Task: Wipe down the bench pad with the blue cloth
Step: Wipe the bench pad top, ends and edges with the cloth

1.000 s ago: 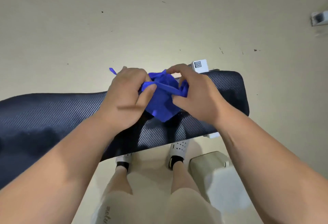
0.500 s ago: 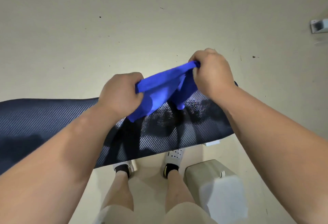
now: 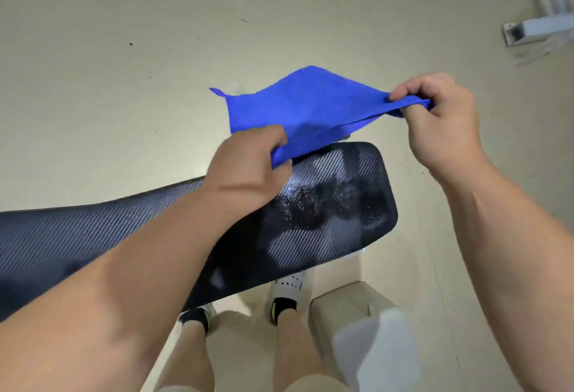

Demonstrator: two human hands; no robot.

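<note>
1. Nearest the camera, at 6 o'clock, bare legs and two shoes [image 3: 287,286] are seen on the floor [image 3: 93,65], with a pale box [image 3: 366,326] just beside them at 5 o'clock.
2. Above them, the bench pad [image 3: 341,205] is laid across the view from 9 o'clock to the centre, dark and woven-textured, with a patchy sheen near its rounded right end; whether that sheen is moisture cannot be told.
3. The left hand [image 3: 245,171] is closed on the near corner of the blue cloth [image 3: 307,109], held over the pad's far edge.
4. The right hand [image 3: 441,118], at 2 o'clock, is pinched shut on the opposite corner, beyond the pad's end.
5. The cloth is thus stretched out between both hands, raised above the pad and apparently not touching it; it is probably being spread open so that a broad, flat face can be laid down for wiping.
6. Farthest off, at 2 o'clock, a white metal frame part [image 3: 534,29] is seen on the floor, well apart.
</note>
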